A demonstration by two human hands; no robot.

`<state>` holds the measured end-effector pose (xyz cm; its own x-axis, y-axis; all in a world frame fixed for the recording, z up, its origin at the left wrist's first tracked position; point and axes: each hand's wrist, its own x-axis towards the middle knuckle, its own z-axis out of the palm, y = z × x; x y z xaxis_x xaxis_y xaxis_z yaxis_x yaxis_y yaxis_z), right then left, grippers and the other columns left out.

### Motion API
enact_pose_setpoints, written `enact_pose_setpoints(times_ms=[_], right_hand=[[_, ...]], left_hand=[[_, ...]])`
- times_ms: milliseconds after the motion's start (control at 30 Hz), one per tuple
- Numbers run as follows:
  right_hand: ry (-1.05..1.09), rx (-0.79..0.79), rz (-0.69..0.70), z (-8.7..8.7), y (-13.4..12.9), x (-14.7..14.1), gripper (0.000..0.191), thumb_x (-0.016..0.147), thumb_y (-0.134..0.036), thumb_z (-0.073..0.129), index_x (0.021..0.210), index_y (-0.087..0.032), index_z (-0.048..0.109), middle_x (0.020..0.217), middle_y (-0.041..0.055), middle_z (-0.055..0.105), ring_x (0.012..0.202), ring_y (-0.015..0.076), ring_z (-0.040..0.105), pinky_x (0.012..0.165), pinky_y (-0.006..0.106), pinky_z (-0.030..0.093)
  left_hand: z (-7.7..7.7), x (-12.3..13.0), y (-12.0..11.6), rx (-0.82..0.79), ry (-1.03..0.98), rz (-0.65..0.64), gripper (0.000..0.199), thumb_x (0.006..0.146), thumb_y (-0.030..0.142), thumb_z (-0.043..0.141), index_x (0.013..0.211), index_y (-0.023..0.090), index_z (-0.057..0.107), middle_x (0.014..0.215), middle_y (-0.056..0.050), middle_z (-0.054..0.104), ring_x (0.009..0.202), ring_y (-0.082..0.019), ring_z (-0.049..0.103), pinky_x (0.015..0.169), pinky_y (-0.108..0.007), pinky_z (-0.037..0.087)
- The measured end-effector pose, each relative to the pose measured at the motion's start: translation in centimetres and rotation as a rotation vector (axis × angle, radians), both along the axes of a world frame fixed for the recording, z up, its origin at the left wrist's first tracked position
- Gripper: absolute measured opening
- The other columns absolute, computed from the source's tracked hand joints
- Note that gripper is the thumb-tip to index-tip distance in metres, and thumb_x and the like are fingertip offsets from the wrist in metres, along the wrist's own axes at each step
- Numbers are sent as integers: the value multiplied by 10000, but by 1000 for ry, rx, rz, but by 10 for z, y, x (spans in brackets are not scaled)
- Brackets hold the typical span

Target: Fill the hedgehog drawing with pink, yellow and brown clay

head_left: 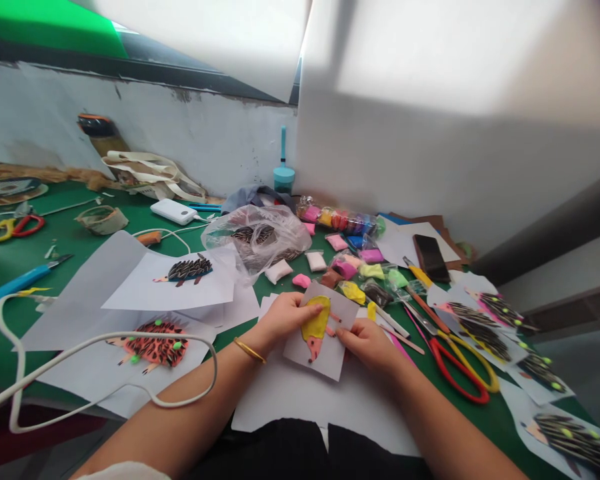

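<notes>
Both hands hold up a small white card (300, 357) over white paper (270, 400) at the table's front. On the card is a clay hedgehog (315, 323) with a yellow body and a pink face, turned snout down, its pink feet toward the right. My left hand (290, 317) grips the card's upper left, its thumb lying on the yellow clay. My right hand (370, 343) pinches the right edge near the pink feet. The fingers behind the card are hidden. Just beyond lie packets of coloured clay, among them a yellow one (351, 291) and a pink lump (301, 281).
Red-and-yellow scissors (460, 367) lie right of my right hand. Finished hedgehog cards (480, 327) lie at the far right, others (167, 287) at left. A white cable (105, 340) crosses above my left forearm. A plastic bag (260, 240) and a phone (431, 258) stand farther back.
</notes>
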<state>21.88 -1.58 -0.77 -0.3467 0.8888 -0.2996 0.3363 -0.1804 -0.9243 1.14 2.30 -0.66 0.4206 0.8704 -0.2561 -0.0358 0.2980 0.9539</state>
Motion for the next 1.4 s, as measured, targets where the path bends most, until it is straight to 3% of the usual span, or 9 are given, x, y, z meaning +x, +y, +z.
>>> enact_pose_setpoints(times_ms=[100,267,467,600,733,933,1100,1400], right_hand=[[7,0,4,1,0,0,424,780,-571,609,680,-160,646,593,24,638,539,155,561,522,256,435],[-12,19,22,-1,0,0,394,797,-540,605,677,-167,650,604,28,646,551,161,565,521,256,429],[-29,35,34,-4,0,2,376,828,-503,578,691,-161,653,612,25,647,555,161,571,526,254,426],[-43,46,51,-4,0,2,384,838,-497,569,683,-156,651,617,26,649,555,159,565,529,256,419],[-42,34,44,-2,0,2,405,824,-530,586,677,-158,654,610,28,650,559,163,572,533,257,426],[13,-5,-10,-4,-1,2,416,808,-557,591,712,-157,657,624,37,658,553,163,572,524,258,427],[-21,5,4,-3,-1,2,397,800,-542,601,679,-165,645,592,19,637,540,153,564,519,250,424],[-44,53,47,-4,-1,1,355,826,-479,577,672,-167,645,577,12,627,523,151,558,506,247,417]], left_hand=[[3,1,-1,-34,-67,-38,563,720,620,728,922,94,728,862,-148,753,753,-257,718,648,-310,549],[4,1,-1,-20,-47,-19,535,639,528,828,941,100,722,852,-129,756,771,-268,720,655,-312,553],[4,2,0,3,-38,-3,533,718,598,737,915,103,722,859,-128,753,778,-265,720,657,-309,550],[5,2,0,17,-50,-13,536,670,544,801,956,99,713,926,-141,749,775,-263,725,670,-313,552],[8,3,-2,-37,-123,-12,537,679,565,786,929,98,701,868,-146,748,732,-268,728,658,-332,563],[9,-1,-4,-57,-153,-256,548,637,452,845,1040,108,705,873,-130,752,614,-223,700,598,-311,550],[4,0,-3,-17,-36,-149,471,611,411,853,958,115,734,868,-113,758,706,-238,711,649,-304,555],[6,1,-4,7,-15,-63,454,610,440,859,903,116,736,793,-111,754,709,-250,711,655,-319,547]])
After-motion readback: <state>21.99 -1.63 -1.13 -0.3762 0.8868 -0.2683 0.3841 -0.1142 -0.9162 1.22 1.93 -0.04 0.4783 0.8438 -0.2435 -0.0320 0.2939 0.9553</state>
